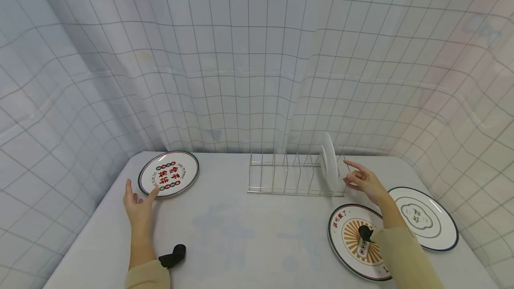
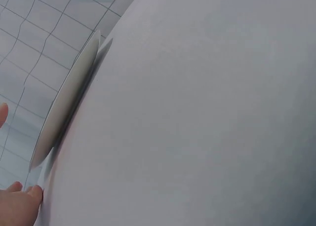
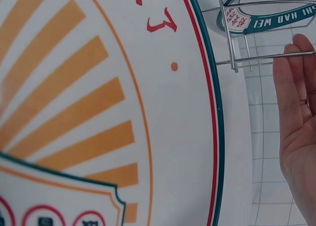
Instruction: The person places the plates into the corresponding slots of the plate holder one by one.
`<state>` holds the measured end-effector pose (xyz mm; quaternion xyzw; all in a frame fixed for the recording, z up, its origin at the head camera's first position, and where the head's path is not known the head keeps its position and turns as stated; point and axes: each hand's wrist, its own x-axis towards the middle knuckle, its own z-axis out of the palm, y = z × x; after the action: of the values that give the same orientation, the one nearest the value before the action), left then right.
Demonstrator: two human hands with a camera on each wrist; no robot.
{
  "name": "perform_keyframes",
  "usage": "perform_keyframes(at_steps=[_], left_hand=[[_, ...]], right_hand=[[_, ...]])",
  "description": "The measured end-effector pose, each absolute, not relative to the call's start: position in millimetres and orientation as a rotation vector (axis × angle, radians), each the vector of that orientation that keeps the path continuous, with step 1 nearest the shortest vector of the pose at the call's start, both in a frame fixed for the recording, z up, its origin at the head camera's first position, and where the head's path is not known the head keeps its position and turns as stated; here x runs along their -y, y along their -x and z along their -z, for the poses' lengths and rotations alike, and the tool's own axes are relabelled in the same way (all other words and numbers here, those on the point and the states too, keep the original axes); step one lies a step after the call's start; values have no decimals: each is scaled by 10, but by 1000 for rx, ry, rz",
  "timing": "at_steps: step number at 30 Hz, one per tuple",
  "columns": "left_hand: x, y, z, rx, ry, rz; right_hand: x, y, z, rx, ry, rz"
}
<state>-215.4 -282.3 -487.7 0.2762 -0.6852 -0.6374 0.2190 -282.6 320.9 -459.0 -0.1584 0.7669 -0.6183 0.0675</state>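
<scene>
My left hand (image 1: 138, 206) is spread beside a white oval plate (image 1: 168, 174) with red characters and a dark rim, at the table's far left. Its thumb overlaps the plate's near edge in the head view; whether they touch cannot be told. In the left wrist view, the plate (image 2: 69, 100) appears edge-on beyond the fingertips. At the right end of a wire dish rack (image 1: 281, 191), my right hand (image 1: 364, 183) has loosely bent fingers and grips nothing. Just left of it, a white plate (image 1: 330, 162) stands upright in the rack. The right wrist view shows this plate's teal lettered rim (image 3: 276, 22).
Below my right forearm lies a plate with orange rays (image 1: 341, 235), partly covered by the sleeve. Farther right is a white plate with a grey emblem (image 1: 437, 224). Grid-patterned curtains (image 1: 257, 79) hang behind the white table (image 1: 249, 244) and along both sides.
</scene>
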Motion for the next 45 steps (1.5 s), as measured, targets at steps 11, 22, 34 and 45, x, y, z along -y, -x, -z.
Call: perform_keyframes(at_steps=[11,22,34,45], left_hand=[[2856,2234,4982,1834,-834,1912],[2829,2277,4999,1968,-879,1822],[2735,2265,4969,1716,-788,2095],[2737,2241,4872,1282,-645,2480]], right_hand=[[-3201,2826,4589,-2293,487,1871],[-3216,2814,4587,-2298,485,1872],[-3215,2839,4605,-2275,484,1887],[-3207,2832,4591,-2295,477,1871]])
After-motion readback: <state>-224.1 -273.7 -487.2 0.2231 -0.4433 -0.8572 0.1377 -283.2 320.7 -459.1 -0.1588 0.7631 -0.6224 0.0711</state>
